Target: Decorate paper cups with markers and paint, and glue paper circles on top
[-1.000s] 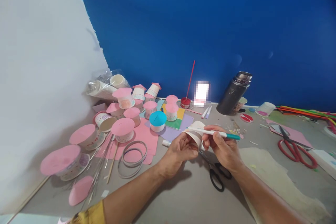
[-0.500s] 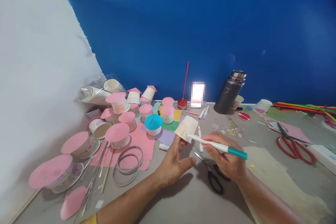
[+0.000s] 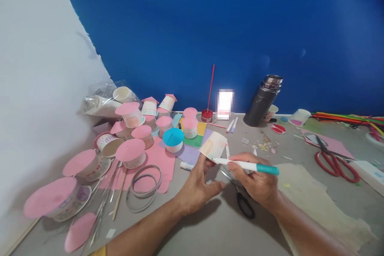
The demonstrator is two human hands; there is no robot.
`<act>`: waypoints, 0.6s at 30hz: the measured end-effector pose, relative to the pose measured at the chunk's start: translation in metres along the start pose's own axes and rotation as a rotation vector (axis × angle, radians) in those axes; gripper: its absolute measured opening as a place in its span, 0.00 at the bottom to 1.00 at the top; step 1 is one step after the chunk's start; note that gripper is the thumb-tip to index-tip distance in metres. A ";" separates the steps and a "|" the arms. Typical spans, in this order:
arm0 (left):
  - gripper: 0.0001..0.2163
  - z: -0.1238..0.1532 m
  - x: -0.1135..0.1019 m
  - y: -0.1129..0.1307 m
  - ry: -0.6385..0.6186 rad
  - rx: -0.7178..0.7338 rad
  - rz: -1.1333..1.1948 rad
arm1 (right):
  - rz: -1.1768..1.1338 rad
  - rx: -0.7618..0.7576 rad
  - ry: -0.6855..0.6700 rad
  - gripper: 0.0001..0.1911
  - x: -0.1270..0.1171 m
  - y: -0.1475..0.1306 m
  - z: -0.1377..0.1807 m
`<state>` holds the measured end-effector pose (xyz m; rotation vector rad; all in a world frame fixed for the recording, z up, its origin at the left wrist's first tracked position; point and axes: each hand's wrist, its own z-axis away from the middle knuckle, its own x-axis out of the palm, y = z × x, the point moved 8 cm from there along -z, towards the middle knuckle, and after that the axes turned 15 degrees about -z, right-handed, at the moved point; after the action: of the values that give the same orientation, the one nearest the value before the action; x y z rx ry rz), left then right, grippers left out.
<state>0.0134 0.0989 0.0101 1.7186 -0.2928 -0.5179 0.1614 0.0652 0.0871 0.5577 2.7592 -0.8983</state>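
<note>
My left hand (image 3: 199, 188) holds a white paper cup (image 3: 214, 144) from below, its fingers partly hidden inside or behind it. Orange and faint window-like drawings mark the cup's side, which is tilted towards me. In my right hand (image 3: 255, 182) is a white marker (image 3: 243, 165) with a teal end. The marker's tip touches the cup near its lower rim, where small green marks show. Under my hands lie black-handled scissors (image 3: 244, 204), partly covered by the right hand.
Several cups with pink paper tops (image 3: 130, 152) crowd the left, along with one blue-topped cup (image 3: 173, 139), grey rings (image 3: 144, 188) and thin wires (image 3: 102, 200). A dark bottle (image 3: 261, 104) stands at the back. Red-handled scissors (image 3: 336, 164) and a pale cloth-like sheet (image 3: 312, 196) lie right.
The marker's tip has moved slightly down and left to the cup's lower rim, and more green marks show there. The whole view has shifted a little.
</note>
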 end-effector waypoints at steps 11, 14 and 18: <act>0.26 -0.007 0.002 0.004 0.013 -0.023 0.402 | 0.048 0.010 0.004 0.07 0.001 0.003 0.001; 0.26 -0.007 0.002 0.003 0.021 -0.055 0.452 | 0.041 0.009 -0.016 0.07 0.003 0.003 0.001; 0.24 -0.007 0.001 0.001 0.027 -0.086 0.554 | 0.033 0.040 -0.007 0.07 0.002 0.007 0.000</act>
<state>0.0179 0.1040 0.0116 1.4763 -0.6903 -0.0973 0.1626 0.0710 0.0830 0.6033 2.7227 -0.9488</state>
